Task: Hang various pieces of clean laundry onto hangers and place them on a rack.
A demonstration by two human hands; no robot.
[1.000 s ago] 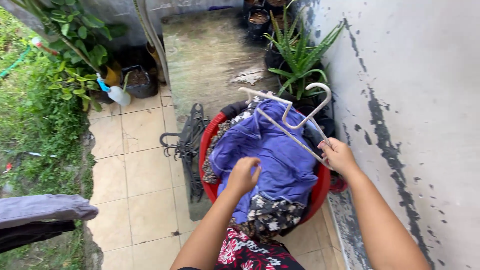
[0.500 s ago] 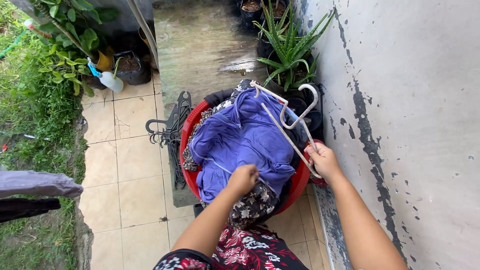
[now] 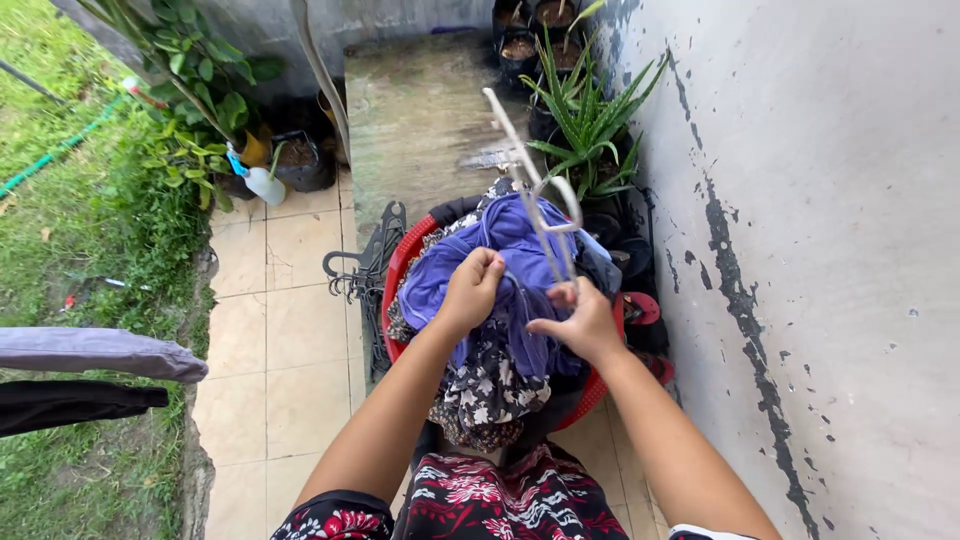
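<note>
A red laundry basket (image 3: 402, 262) stands on the tiled floor, heaped with clothes. On top lies a blue-violet garment (image 3: 505, 232). My left hand (image 3: 470, 290) is clenched on a fold of that garment and lifts it from the heap. My right hand (image 3: 583, 322) grips the lower end of a white plastic hanger (image 3: 533, 195), which stands nearly upright over the basket, right beside the garment. A black-and-white floral cloth (image 3: 490, 385) hangs over the basket's near rim.
A bundle of dark hangers (image 3: 372, 272) lies left of the basket. A grey wall (image 3: 800, 200) runs close on the right, with potted spiky plants (image 3: 590, 120) behind the basket. A spray bottle (image 3: 262, 182) and pots stand at back left. Grass and hung dark clothes (image 3: 80, 375) at left.
My left hand closed on the blue garment and raised it. My right hand swung the hanger from a flat tilt to nearly upright and moved inward, close to my left hand.
</note>
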